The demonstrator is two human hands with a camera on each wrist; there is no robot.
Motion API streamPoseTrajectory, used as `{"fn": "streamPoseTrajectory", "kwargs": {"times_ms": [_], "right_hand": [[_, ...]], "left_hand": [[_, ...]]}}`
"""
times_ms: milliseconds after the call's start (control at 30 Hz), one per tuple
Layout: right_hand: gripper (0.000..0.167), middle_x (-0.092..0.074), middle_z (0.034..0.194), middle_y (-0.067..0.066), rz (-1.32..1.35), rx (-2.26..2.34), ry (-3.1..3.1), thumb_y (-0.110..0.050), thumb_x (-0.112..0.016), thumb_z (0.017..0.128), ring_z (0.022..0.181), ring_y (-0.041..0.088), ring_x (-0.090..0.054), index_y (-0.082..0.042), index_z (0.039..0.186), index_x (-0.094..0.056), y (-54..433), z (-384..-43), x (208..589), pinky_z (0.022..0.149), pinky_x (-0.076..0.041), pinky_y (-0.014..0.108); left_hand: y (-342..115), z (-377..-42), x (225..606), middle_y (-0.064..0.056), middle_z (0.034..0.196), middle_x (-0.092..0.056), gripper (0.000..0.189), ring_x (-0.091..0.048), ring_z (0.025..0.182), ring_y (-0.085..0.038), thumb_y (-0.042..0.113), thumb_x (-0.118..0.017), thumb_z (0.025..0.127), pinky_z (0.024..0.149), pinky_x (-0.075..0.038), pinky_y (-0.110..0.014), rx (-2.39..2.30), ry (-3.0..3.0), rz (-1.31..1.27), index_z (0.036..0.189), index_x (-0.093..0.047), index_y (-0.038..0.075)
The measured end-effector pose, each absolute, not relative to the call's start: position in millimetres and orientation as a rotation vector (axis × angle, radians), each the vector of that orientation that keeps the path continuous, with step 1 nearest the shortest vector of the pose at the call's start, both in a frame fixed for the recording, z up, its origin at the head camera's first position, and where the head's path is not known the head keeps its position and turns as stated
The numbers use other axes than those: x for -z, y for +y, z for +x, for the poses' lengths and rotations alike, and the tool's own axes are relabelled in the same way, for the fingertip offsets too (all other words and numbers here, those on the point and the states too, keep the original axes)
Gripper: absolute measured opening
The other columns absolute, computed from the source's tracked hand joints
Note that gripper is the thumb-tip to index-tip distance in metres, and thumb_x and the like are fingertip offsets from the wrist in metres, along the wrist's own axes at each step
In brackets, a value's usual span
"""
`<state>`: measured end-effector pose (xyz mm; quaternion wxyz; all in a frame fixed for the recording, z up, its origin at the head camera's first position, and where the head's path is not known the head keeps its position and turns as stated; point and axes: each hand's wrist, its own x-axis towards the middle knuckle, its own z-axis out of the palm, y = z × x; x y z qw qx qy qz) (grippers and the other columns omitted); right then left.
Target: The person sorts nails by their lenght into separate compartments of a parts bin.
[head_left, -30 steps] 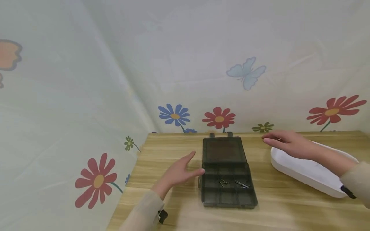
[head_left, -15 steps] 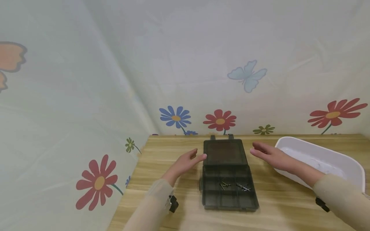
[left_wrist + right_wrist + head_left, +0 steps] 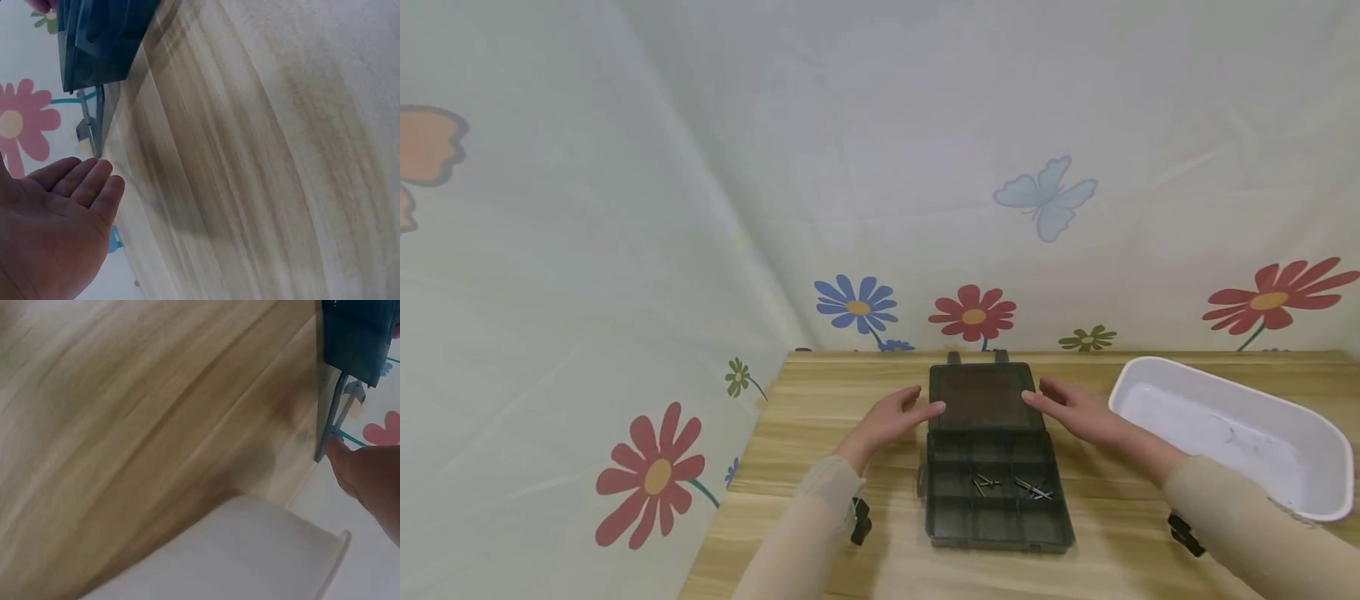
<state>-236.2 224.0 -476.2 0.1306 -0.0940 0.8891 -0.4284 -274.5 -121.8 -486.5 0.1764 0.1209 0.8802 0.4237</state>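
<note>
Both forearms extend forward, sleeved to the wrists. The left hand (image 3: 891, 418) is held palm inward with its fingers nearly straight and close together. The right hand (image 3: 1071, 410) mirrors it, fingers extended and pointing inward. Neither hand grips anything.

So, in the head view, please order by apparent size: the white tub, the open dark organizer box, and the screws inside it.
1. White tub, though it is cut off at the frame edge.
2. Dark organizer box, lid included; close to the tub, so this ranking is unsure.
3. Screws, clearly smallest.
</note>
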Motion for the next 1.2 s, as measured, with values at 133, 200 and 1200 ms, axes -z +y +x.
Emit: {"fn": "streamPoseTrajectory", "kwargs": {"times_ms": [133,200,1200], "right_hand": [[0.095,-0.033,0.165,0.038,-0.222,1.256,2.564,-0.061,-0.048,0.108,0.153,0.054,-0.033,0.015,0.160,-0.028,222.1,-239.6,479.0,0.123,-0.036,0.065],[0.096,-0.032,0.165,0.037,-0.191,1.267,2.550,-0.062,-0.049,0.108,0.153,0.054,-0.033,0.015,0.161,-0.028,221.8,-240.7,480.4,0.123,-0.036,0.065],[0.089,-0.027,0.170,0.033,-0.166,1.609,2.389,-0.049,-0.058,0.109,0.156,0.052,-0.028,0.011,0.164,-0.023,224.2,-242.0,488.6,0.127,-0.029,0.065]], "left_hand": [[-122.2,-275.3,489.8,-0.013,0.168,-0.043,0.101,-0.043,0.154,-0.032,0.073,-0.065,0.095,0.127,-0.037,-0.049,-1.197,2.497,0.347,0.164,-0.041,0.003],[-121.7,-275.2,491.1,-0.014,0.168,-0.043,0.101,-0.044,0.154,-0.032,0.073,-0.066,0.094,0.127,-0.038,-0.049,-1.198,2.497,0.337,0.164,-0.041,0.004],[-113.9,-278.2,498.7,-0.016,0.165,-0.047,0.093,-0.046,0.152,-0.032,0.058,-0.073,0.097,0.126,-0.039,-0.048,-1.525,2.332,0.294,0.163,-0.041,0.001]]}}
